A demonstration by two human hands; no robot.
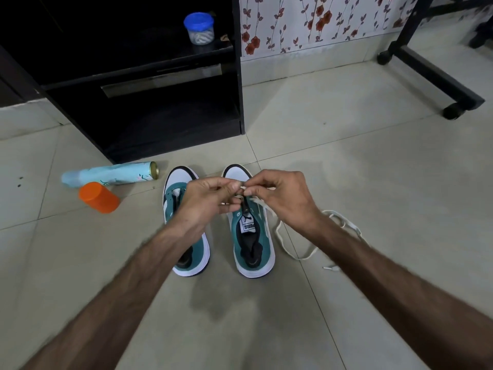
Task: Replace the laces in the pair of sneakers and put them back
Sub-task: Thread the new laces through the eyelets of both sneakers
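Two teal sneakers [254, 236] stand side by side on the floor [346, 169] before a black cabinet [160, 89]. Left hand [208, 201] and right hand [282, 198] both pinch the white lace [293, 252] above the right-side sneaker's front eyelets; the lace trails rightward on the floor.

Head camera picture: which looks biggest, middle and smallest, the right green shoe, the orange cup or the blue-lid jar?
1. Right green-and-white suede sneaker: plainly the largest.
2. Orange plastic cup lying on the floor tiles.
3. Clear round jar with blue lid on the black shelf.
The jar sits farther from the camera, so cup over jar is unsure.
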